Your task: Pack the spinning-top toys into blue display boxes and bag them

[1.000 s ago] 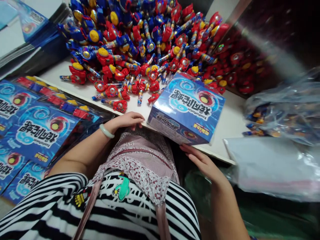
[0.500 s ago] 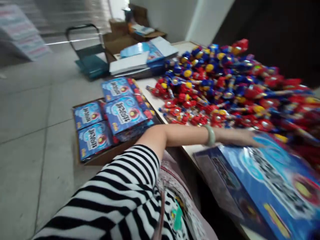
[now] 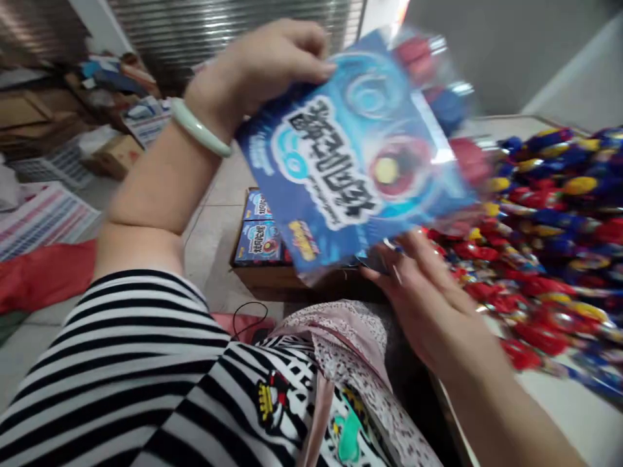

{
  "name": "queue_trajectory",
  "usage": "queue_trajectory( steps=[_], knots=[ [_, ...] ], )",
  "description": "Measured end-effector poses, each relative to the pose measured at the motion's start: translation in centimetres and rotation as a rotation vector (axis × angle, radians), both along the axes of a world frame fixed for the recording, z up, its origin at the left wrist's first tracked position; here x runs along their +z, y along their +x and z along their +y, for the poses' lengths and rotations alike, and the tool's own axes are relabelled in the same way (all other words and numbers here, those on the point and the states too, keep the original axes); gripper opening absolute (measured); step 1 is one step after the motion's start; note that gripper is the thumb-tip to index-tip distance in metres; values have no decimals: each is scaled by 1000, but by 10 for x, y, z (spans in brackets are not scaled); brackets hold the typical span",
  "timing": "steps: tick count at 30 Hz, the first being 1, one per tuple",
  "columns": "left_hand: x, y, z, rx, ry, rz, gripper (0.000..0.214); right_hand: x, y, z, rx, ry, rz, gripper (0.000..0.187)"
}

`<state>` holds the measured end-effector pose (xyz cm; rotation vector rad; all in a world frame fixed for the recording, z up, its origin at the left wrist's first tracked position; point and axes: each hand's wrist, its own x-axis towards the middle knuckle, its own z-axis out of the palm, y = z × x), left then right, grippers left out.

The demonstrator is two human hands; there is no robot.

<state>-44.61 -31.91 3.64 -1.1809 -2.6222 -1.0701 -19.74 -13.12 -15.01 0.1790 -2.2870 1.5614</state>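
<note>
I hold a blue printed toy box (image 3: 350, 162), wrapped in clear film, up in front of me and tilted. My left hand (image 3: 263, 65), with a pale green bangle on its wrist, grips the box's upper left edge with curled fingers. My right hand (image 3: 423, 298) supports the box's lower edge from underneath, fingers spread against it. Red and blue toys show through the film at the box's right side, blurred by motion.
A heap of red, blue and yellow toys (image 3: 545, 214) covers the white table (image 3: 574, 408) at right. A cardboard carton (image 3: 265, 275) with more blue boxes (image 3: 260, 237) sits on the floor. Cartons and printed sheets (image 3: 43, 214) lie at left by a metal shutter (image 3: 219, 26).
The box has been lifted off the table edge into the air in both hands. My view has swung left toward the floor carton and the shutter.
</note>
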Motion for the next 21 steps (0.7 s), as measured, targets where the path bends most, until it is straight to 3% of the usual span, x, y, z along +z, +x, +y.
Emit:
queue_trajectory(
  steps=[2, 4, 7, 9, 13, 17, 21],
  knots=[
    [2, -25, -55, 124, -77, -66, 21, -2, -52, -42, 221, -247, -200, 60],
    [-12, -52, -102, 206, -107, -221, 17, -12, -90, -86, 436, -420, -381, 76],
    [-57, -95, -150, 266, -140, -424, 18, -42, -120, -135, 604, -575, -559, 101],
    [-96, -125, -164, 233, -163, -566, 17, -69, -131, -152, 638, -619, -650, 115],
    [-171, -184, -155, 91, -196, -743, 28, -115, -151, -157, 622, -615, -764, 131],
    [-239, -235, -114, -41, -255, -741, 31, -142, -176, -148, 593, -578, -844, 134],
    [-293, -257, -72, -91, -299, -650, 27, -166, -196, -135, 529, -481, -860, 120]
  ],
)
